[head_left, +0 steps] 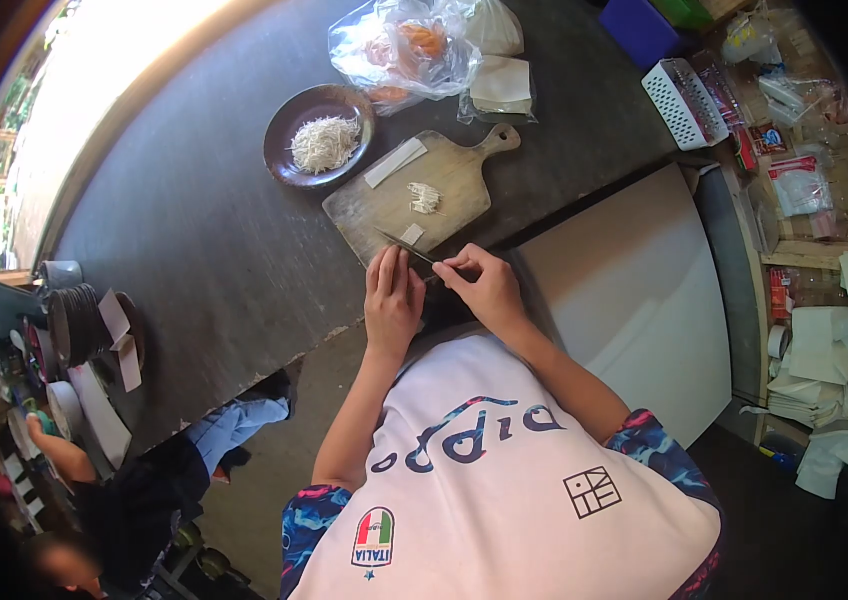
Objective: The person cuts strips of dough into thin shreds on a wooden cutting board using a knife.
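Note:
My right hand (pixel 486 284) is closed round the handle of a knife (pixel 406 245), whose blade points left over the near corner of a wooden cutting board (pixel 464 165). Close beside the blade, the fingers of my left hand (pixel 394 295) press together at the board's near edge; whatever lies under them is hidden. A small white cut piece (pixel 412 234) sits just beyond the blade. Farther up the board are a small heap of pale shreds (pixel 425 198) and a flat white strip (pixel 396 163). A dark round plate (pixel 279 152) left of the board holds more shreds (pixel 325 144).
Clear plastic bags (pixel 399 50) with orange contents and a packet of pale sheets (pixel 501 85) lie behind the board on the dark table (pixel 199 220). A white perforated basket (pixel 684 105) stands at right. Another person (pixel 134 520) is at lower left, near tape rolls (pixel 64 408).

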Demonstrator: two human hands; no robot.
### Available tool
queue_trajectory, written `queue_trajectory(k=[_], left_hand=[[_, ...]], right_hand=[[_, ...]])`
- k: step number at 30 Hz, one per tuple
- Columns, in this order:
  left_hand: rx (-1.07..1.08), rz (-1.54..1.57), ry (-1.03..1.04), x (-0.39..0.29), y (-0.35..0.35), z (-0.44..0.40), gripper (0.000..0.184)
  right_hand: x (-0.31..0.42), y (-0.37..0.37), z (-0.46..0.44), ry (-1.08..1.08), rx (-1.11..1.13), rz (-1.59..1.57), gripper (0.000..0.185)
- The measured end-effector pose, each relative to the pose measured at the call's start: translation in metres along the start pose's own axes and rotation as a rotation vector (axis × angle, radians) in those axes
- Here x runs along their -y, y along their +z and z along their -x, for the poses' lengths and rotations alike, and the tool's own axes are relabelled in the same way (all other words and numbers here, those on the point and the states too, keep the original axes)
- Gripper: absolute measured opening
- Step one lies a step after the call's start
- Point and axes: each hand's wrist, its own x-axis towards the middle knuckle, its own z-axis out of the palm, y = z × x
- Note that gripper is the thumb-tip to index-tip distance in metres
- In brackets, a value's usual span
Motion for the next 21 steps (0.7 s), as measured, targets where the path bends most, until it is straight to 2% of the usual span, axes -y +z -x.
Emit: queue_trajectory(k=[21], left_hand=[[0.002, -0.018, 0.013, 0.003, 0.002, 0.0, 0.036]], right_hand=[[-0.011, -0.011, 0.009, 0.029, 0.014, -0.018, 0.032]])
